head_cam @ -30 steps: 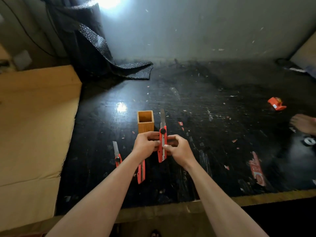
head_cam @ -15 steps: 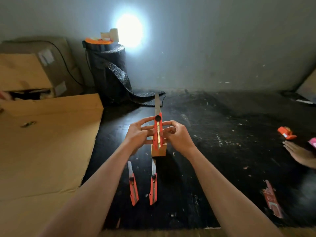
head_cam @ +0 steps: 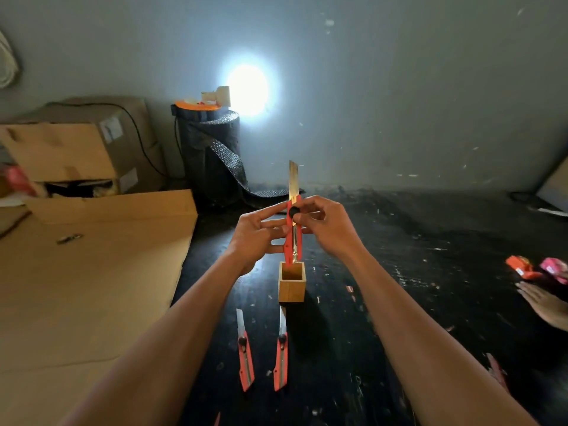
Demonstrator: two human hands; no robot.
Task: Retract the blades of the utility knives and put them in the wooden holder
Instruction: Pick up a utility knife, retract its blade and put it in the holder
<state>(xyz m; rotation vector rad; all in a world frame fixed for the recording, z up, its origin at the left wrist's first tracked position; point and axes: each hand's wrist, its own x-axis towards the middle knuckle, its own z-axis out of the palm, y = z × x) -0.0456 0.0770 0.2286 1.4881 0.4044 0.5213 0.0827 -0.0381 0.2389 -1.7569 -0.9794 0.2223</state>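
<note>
Holding an orange utility knife (head_cam: 293, 238) upright in front of me, I pinch its body between my left hand (head_cam: 255, 238) and right hand (head_cam: 327, 229), blade straight up and still extended, its long axis vertical and its lower end just above the open wooden holder (head_cam: 292, 285) on the black bench (head_cam: 399, 272). Two more knives (head_cam: 246, 359) (head_cam: 281, 361) lie near me, blades pointing far; no writing is legible.

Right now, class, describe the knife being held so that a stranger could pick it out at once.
Find the wooden holder standing on the black table. Directly above it, both hands grip an upright orange knife with its blade pointing up. The other two knives lie flat on the table, nearer the person.
</note>
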